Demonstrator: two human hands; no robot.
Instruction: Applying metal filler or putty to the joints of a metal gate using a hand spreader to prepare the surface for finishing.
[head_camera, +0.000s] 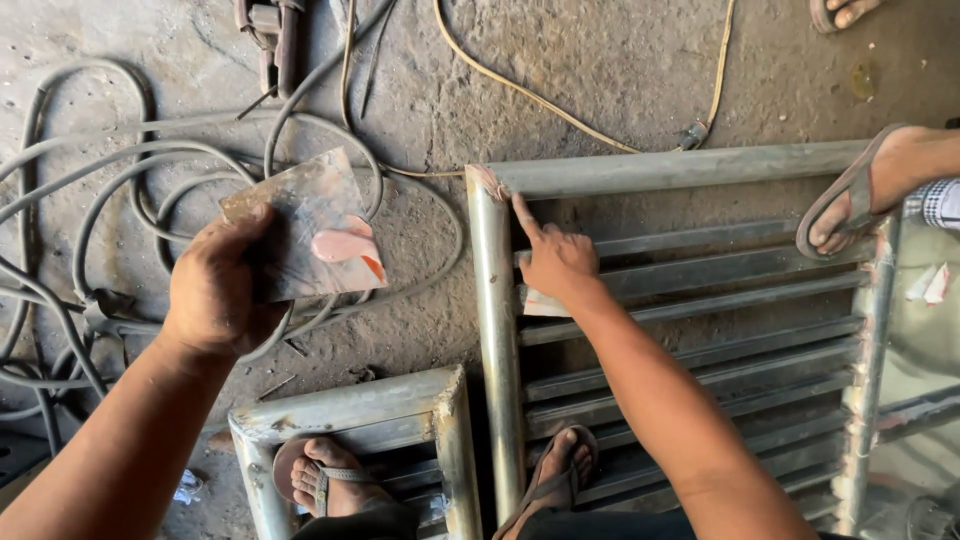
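Observation:
My left hand (222, 290) holds up a flat metal plate (305, 225) smeared with pinkish-red putty, above coiled cables. My right hand (555, 262) rests on a grey metal louvred frame (497, 330) lying on the floor, index finger pointing at its top-left corner joint (487, 183), which carries a dab of pink putty. A small scraper blade with putty shows under the palm (537, 303). My two feet in sandals stand below, one on the large frame (560, 470), one on a smaller frame (325, 480).
Grey cables (110, 190) coil across the concrete floor at left. A yellowish cord (560, 105) runs along the top. Another person's sandalled foot (860, 200) presses on the frame's right end. A second small frame (350, 410) lies at bottom centre.

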